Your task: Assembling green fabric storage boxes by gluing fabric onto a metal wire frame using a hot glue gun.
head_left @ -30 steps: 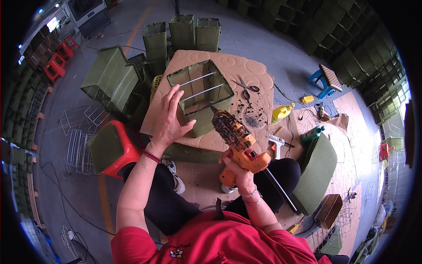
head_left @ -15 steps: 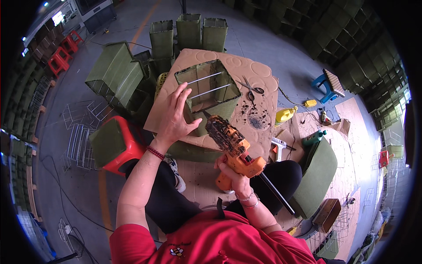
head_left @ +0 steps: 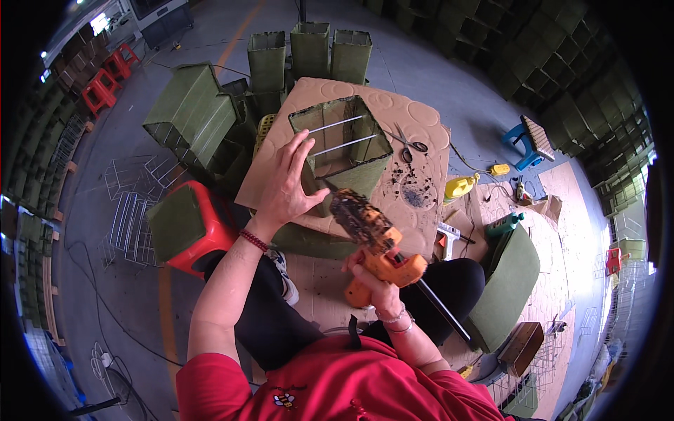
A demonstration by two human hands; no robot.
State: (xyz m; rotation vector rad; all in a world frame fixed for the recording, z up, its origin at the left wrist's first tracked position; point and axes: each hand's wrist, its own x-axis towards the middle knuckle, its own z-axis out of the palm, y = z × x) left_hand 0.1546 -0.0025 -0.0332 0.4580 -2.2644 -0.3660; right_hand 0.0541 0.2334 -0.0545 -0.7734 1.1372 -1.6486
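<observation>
As L hand touches box, R hand w/ glue gun

Along the far edge of the cardboard sheet, a bare strip is leaving passage behind the green box. Two metal rods are crossing the box's mouth. The left hand is crowding its left side, a glue gun the sheet's near edge, scissors the right.
</observation>
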